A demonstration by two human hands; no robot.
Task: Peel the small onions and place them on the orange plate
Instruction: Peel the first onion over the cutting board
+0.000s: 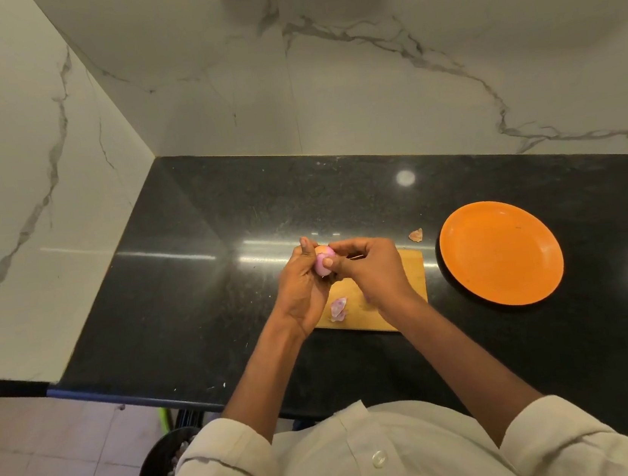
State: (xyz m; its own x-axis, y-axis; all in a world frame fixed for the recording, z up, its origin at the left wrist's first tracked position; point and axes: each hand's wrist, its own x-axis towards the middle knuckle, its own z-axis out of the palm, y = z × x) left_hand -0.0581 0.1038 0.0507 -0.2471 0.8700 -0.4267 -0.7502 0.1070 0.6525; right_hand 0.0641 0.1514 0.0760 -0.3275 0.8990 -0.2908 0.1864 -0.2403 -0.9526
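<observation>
The fingers of the left hand (302, 283) curl round a small onion (324, 261), cradling it from the left, thumb tip up at its far side; the right hand (368, 270) closes on it from the other side, its thumb (328, 263) pressed flat on the pink flesh and its forefinger hooked over the top. The onion sits in the air just above the near-left part of the wooden cutting board (411, 273). It looks mostly bare, pink and glossy, with a pale tan patch at its top that may be leftover skin. To finish well, I would keep the left grip steady, catch the patch's edge with the right thumbnail and pull toward the tip, turning the bulb to check for missed skin. Purple peel scraps (339, 308) lie on the board below the hands; a dry flake (416, 235) rests just past the board's far right corner. The orange plate (501, 252) stands right of the board, on the black counter (190, 272), holding no onions.
</observation>
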